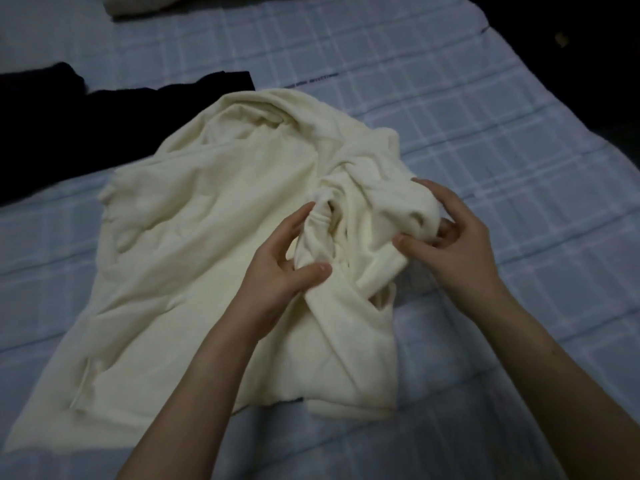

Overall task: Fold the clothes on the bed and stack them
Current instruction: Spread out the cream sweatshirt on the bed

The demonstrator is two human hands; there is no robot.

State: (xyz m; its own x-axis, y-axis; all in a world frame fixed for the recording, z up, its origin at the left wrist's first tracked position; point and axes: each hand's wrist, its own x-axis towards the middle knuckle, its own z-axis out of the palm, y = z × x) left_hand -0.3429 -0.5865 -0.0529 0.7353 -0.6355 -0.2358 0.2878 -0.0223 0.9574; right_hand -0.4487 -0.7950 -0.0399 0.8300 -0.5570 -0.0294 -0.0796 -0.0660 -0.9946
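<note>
Both hands (277,268) (453,237) grip the cream garment's (207,220) bunched fabric.

I see a bed (450,109) with a pale blue checked sheet. On it the cream top (207,237) lies rumpled. A black garment (86,123) lies flat to the top's left and beyond, meeting its edge. A beige bundle (145,3) sits well beyond the top.
</note>
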